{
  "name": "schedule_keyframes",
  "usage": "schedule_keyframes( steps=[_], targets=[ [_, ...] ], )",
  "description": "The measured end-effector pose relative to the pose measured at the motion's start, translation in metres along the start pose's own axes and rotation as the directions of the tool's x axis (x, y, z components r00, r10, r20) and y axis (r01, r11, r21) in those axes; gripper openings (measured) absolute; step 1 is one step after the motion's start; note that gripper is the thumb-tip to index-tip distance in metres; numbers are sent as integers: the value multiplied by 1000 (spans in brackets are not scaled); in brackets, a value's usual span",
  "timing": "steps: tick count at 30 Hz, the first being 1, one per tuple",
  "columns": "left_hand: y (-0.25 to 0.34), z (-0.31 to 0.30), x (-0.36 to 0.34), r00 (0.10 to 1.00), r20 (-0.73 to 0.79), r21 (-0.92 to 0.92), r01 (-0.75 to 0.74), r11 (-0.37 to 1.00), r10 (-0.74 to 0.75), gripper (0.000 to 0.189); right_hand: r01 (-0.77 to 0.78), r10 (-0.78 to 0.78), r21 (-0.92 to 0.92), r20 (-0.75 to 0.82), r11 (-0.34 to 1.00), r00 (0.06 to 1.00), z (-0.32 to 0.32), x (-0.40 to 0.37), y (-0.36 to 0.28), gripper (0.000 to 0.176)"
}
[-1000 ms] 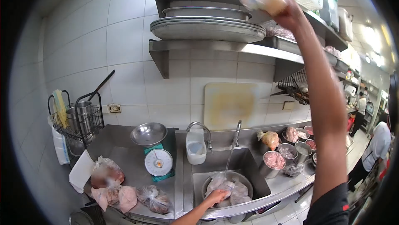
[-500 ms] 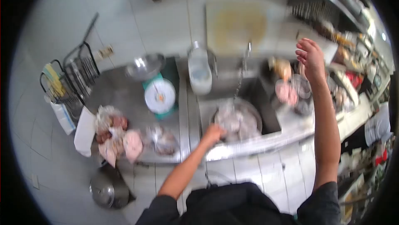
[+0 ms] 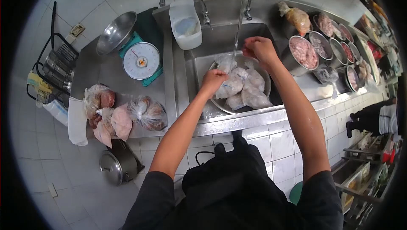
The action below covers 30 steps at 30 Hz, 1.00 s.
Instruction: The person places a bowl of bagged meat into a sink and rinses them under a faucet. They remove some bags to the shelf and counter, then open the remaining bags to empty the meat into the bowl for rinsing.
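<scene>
Several bags (image 3: 250,92) flat, L hand (image 3: 214,79) atop one.

A commercial kitchen is shown: a steel sink (image 3: 220,39), a weighing scale (image 3: 141,60) and meat containers (image 3: 303,52) are seen.

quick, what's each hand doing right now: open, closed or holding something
Left hand: closed on a plastic bag.
Right hand: fingers curled beside the water stream; whether it holds anything cannot be told.
</scene>
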<state>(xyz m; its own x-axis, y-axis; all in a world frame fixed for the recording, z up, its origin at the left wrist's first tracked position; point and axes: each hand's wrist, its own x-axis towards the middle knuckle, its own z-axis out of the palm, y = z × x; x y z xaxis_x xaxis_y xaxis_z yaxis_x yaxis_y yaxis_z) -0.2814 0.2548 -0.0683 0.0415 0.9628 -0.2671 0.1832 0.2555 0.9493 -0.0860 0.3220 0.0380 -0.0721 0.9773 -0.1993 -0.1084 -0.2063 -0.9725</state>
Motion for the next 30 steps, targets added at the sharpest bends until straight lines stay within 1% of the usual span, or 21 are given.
schedule_keyframes(
  steps=[1,4,5,8,9,12,13,15,16,17,20,21,23,24,25,26,28,30],
  targets=[
    [-11,5,13,999,-23,38,-42,998,43,30,-27,26,45,35,999,999,6,23,9,15],
    [-38,23,40,999,-13,245,-33,969,37,35,-142,128,92,143,986,981,19,79,37,16],
    [-44,29,46,999,-45,343,1,939,16,38,-234,219,69,174,970,960,22,96,49,17],
    [-63,50,72,998,-22,488,-41,872,59,41,-318,306,24,216,948,927,28,121,86,14],
    [-70,57,83,996,-15,504,-69,861,88,41,-193,238,-167,322,967,916,20,138,112,16],
    [-83,78,121,990,-75,584,-55,810,122,40,-285,284,-43,315,958,906,3,149,147,16],
    [-77,80,133,999,-3,642,33,766,-40,44,-106,214,-362,274,926,938,-6,149,147,16],
    [-102,92,162,999,9,635,28,772,-44,48,-120,214,-423,182,898,960,-25,163,172,17],
    [-102,95,169,999,16,633,26,774,-46,50,-128,210,-451,136,883,968,-35,166,176,17],
    [-101,98,175,1000,18,709,-4,705,-13,57,-97,219,-503,190,859,957,-51,165,176,17],
    [-109,106,180,991,-129,734,68,676,40,62,-9,21,-734,7,679,1000,-78,174,227,17],
    [-99,104,176,988,-148,730,144,668,-51,70,71,-43,-754,57,653,997,-80,171,236,18],
    [-130,105,182,954,-264,750,110,653,142,74,251,-183,-777,177,577,967,-75,167,244,19],
    [-145,105,184,917,-322,759,100,644,237,76,241,-158,-764,182,599,970,-71,164,251,20],
    [-145,105,185,886,-369,802,153,577,279,79,232,-135,-750,189,620,973,-65,161,258,21],
    [-146,100,190,911,-348,794,162,586,220,79,218,-111,-737,193,640,975,-60,159,264,21],
    [-145,90,194,954,-285,775,173,607,92,77,77,48,-662,169,745,984,-53,150,267,23],
    [-135,84,204,956,-273,784,157,601,105,65,165,-38,-682,198,713,979,-52,142,281,24]
  ],
)
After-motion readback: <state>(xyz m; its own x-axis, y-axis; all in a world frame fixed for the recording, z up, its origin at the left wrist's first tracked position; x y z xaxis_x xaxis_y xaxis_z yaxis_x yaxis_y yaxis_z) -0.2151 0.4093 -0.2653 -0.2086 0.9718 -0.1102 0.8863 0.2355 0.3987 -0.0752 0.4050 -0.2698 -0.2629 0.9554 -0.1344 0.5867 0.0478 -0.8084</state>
